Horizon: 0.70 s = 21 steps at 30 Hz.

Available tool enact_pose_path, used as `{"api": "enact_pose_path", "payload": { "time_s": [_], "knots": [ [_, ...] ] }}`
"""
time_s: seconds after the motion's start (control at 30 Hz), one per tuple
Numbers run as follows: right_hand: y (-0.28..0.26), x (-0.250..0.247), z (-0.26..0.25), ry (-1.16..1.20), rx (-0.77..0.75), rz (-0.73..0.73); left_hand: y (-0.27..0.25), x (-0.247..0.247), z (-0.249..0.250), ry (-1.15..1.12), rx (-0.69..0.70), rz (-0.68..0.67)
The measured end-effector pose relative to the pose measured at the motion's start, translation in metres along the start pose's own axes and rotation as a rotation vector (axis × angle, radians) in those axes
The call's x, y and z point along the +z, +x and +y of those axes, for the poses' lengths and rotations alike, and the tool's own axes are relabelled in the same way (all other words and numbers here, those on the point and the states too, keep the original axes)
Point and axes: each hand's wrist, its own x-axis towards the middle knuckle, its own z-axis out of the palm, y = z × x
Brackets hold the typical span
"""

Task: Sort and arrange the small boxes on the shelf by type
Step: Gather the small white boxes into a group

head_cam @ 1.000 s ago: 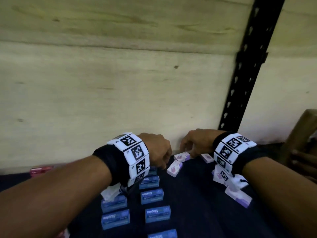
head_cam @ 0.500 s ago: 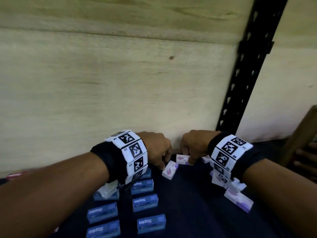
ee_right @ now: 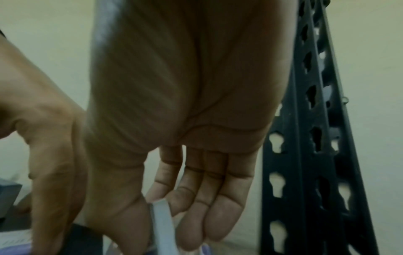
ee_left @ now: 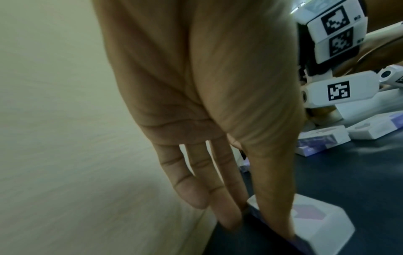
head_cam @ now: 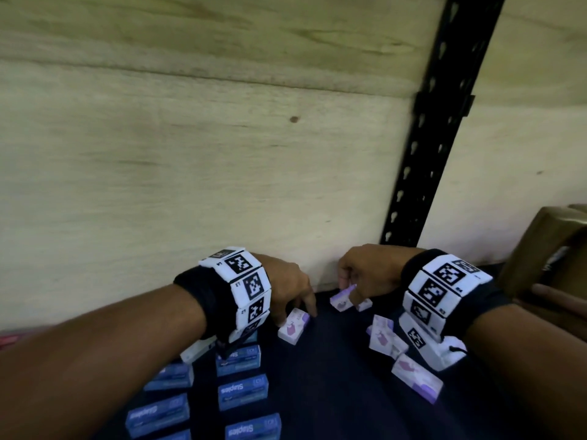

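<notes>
On the dark shelf, my left hand pinches a white-and-purple box lying flat; in the left wrist view the thumb lies along that box and the fingers touch its far corner. My right hand pinches a second white-and-purple box near the back wall, seen edge-on between its thumb and fingers. Several more white-and-purple boxes lie under my right wrist. Blue Staples boxes stand in two rows at lower left.
A wooden back wall closes the shelf just behind both hands. A black perforated upright rises at the right. A brown cardboard box sits at far right, with another person's finger beside it.
My left hand's fingers have come down onto the loose box beside it. My right hand has tipped its box up off the shelf near the wall.
</notes>
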Motion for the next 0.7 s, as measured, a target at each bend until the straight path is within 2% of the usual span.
{"api": "enact_pose_path", "payload": {
  "time_s": [0.3, 0.53, 0.7],
  "knots": [
    [0.000, 0.002, -0.004, -0.008, -0.006, -0.034, 0.005, 0.002, -0.003, -0.024, -0.009, 0.039],
    [0.006, 0.010, -0.009, -0.041, -0.050, -0.011, -0.003, 0.002, -0.001, 0.030, 0.073, 0.010],
    [0.010, 0.015, -0.009, -0.021, -0.058, -0.019, -0.002, 0.004, 0.000, 0.028, 0.048, 0.024]
  ]
}}
